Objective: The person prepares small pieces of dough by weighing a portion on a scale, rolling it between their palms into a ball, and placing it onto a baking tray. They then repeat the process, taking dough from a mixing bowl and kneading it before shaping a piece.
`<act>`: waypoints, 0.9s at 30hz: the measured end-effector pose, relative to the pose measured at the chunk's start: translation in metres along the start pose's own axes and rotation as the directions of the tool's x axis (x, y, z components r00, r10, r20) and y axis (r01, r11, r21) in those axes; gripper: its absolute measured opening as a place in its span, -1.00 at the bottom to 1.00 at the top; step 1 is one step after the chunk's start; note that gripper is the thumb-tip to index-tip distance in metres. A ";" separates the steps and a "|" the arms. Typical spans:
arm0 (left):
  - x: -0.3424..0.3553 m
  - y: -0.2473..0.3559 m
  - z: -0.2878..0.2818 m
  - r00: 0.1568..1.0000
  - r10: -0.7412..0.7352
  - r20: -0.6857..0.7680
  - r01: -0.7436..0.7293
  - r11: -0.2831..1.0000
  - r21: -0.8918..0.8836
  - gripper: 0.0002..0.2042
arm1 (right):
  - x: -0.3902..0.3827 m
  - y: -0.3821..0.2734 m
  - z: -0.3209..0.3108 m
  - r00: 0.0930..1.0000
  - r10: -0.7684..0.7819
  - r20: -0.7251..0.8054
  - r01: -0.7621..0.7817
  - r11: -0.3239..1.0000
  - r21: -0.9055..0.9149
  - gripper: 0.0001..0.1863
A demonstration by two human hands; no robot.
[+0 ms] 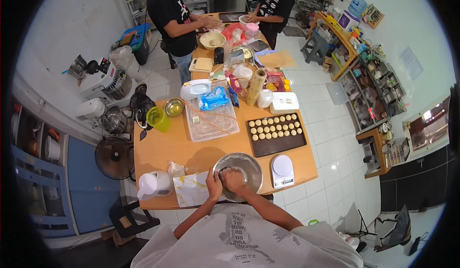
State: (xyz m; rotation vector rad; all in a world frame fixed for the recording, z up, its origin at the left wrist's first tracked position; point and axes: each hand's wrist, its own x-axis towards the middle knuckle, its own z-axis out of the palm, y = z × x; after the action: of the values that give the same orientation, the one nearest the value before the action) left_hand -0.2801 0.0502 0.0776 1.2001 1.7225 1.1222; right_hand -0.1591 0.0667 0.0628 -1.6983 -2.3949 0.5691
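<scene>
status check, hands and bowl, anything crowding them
Left hand and right hand both down in the metal bowl, contents hidden. White scale close on the right, crumpled wrapper on the left.

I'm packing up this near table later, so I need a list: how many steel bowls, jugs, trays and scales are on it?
Steel bowls: 2, a large bowl at the near edge and a small bowl
Jugs: 2, a white jug and a green jug
Trays: 2, a dark baking tray and a clear plastic tray
Scales: 1, a white scale
Total: 7
</scene>
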 end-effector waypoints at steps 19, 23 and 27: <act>-0.002 -0.002 0.002 0.998 0.032 -0.063 -0.032 0.999 -0.001 -0.69 | 0.013 -0.003 0.005 0.889 0.458 -0.014 -0.424 0.835 0.352 -0.53; -0.004 0.005 0.003 0.998 -0.006 -0.055 0.002 0.998 -0.065 -0.65 | -0.006 0.027 0.006 0.971 0.185 -0.151 -0.099 0.887 0.451 -0.56; -0.008 -0.005 0.002 0.992 0.031 -0.125 -0.033 0.999 -0.007 -0.63 | -0.038 0.047 -0.018 0.974 -0.220 0.058 0.213 0.971 0.111 -0.58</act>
State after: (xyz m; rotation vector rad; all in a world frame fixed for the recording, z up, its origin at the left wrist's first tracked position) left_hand -0.2774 0.0422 0.0724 1.1773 1.7944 1.2463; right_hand -0.0987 0.0485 0.0643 -1.3739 -2.5067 0.7148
